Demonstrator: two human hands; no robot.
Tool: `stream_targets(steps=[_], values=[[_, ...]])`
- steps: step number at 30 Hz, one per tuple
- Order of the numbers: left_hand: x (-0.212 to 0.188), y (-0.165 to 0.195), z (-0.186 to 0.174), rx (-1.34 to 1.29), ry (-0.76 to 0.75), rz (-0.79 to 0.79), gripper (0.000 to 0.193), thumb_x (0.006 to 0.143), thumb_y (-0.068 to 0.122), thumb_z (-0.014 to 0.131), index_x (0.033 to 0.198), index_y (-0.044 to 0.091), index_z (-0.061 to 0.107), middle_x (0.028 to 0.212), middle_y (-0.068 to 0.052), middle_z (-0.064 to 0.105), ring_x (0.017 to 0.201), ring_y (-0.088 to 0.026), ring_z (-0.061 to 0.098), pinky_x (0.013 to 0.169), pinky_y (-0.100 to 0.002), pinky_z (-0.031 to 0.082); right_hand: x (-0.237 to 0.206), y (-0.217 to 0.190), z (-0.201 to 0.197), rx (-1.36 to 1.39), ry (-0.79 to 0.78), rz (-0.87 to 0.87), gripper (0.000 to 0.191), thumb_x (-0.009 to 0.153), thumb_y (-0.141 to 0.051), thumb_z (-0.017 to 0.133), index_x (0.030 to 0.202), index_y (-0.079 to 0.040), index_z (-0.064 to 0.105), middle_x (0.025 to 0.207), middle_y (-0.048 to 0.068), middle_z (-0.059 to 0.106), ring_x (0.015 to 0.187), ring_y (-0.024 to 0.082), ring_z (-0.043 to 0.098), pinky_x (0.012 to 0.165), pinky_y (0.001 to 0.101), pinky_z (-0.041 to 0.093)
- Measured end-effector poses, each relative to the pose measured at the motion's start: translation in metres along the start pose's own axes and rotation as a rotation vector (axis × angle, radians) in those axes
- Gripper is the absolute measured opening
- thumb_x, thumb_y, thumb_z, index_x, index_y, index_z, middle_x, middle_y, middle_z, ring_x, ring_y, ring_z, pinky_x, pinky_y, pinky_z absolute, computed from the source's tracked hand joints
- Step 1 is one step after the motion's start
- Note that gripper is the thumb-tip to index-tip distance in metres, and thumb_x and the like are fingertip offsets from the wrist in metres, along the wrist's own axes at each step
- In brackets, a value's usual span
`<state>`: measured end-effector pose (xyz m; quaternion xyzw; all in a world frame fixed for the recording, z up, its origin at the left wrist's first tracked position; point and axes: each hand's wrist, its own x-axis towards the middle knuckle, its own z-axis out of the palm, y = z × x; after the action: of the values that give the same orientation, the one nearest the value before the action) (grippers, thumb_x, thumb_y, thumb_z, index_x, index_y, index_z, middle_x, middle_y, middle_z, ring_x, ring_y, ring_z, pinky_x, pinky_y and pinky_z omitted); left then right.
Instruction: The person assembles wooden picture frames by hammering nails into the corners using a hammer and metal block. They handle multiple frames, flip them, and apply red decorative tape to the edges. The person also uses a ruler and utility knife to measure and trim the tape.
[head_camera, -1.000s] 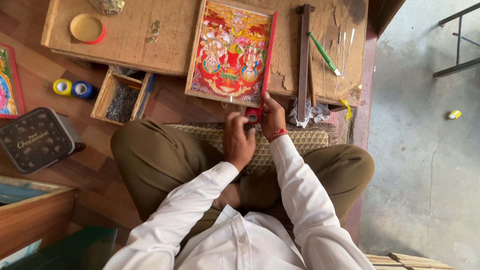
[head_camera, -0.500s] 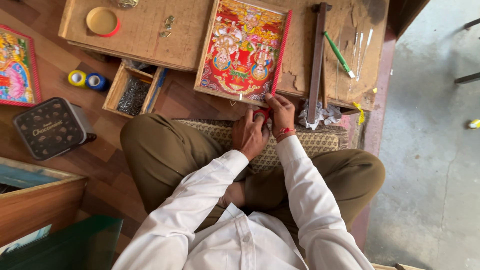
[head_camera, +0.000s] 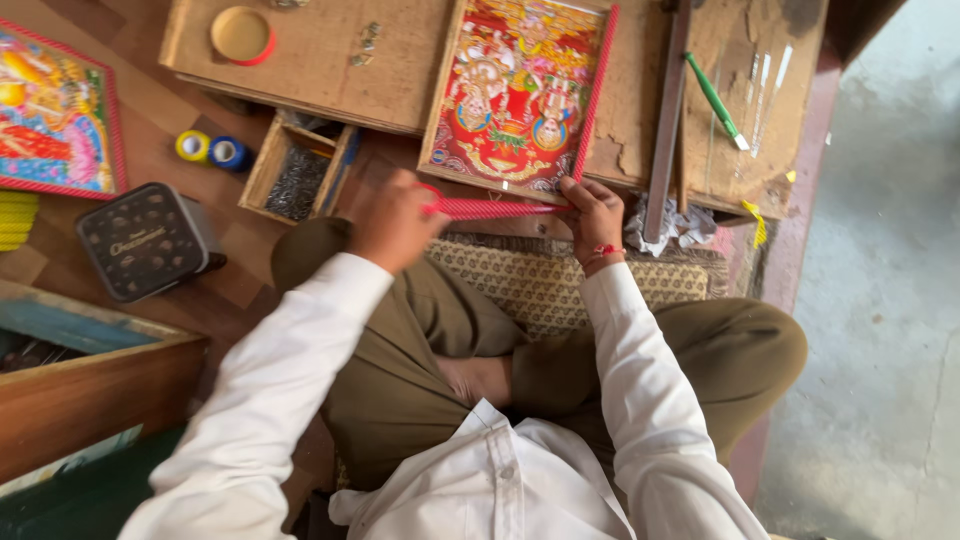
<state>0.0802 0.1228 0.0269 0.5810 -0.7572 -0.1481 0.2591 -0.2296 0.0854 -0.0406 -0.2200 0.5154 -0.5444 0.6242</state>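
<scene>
Left hand (head_camera: 393, 222) and right hand (head_camera: 592, 212) pinching red strip (head_camera: 495, 208) ends; best kept taut, flush along picture (head_camera: 515, 95) edge.

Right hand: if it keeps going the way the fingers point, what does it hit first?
The right hand points up-left, fingertips pressing the red patterned strip at the near right corner of the framed picture. Going on, it would likely slide straight onto the picture's printed face; depth is hard to judge.
</scene>
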Motion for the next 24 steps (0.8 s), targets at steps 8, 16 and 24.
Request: stream_targets(steps=[8, 16, 24], values=[[0.024, -0.057, 0.004, 0.014, 0.017, -0.199, 0.052, 0.068, 0.037, 0.097, 0.07, -0.005, 0.066, 0.081, -0.023, 0.066, 0.076, -0.04, 0.065, 0.071, -0.05, 0.051, 0.005, -0.006, -0.011, 0.006, -0.023, 0.004, 0.015, 0.096, -0.012, 0.077, 0.1, 0.001, 0.073, 0.092, 0.007, 0.072, 0.079, 0.017, 0.072, 0.075, 0.0344, 0.064], [0.028, -0.063, 0.018, -0.38, 0.099, -0.101, 0.056, 0.064, 0.018, 0.09, 0.112, -0.002, 0.069, 0.091, -0.016, 0.075, 0.083, -0.03, 0.071, 0.073, -0.038, 0.054, -0.031, 0.017, -0.028, -0.301, 0.124, -0.458, 0.031, 0.091, 0.007, 0.068, 0.122, 0.001, 0.07, 0.111, 0.007, 0.076, 0.1, 0.016, 0.073, 0.086, 0.0284, 0.059], [0.029, -0.074, 0.021, -0.415, 0.015, -0.069, 0.03, 0.077, 0.016, 0.089, 0.103, 0.003, 0.08, 0.101, -0.017, 0.076, 0.091, -0.028, 0.074, 0.079, -0.036, 0.056, -0.034, 0.027, -0.02, -0.291, 0.01, -0.654, 0.032, 0.087, 0.016, 0.074, 0.114, -0.001, 0.072, 0.118, 0.005, 0.071, 0.107, 0.014, 0.069, 0.094, 0.0282, 0.059]])
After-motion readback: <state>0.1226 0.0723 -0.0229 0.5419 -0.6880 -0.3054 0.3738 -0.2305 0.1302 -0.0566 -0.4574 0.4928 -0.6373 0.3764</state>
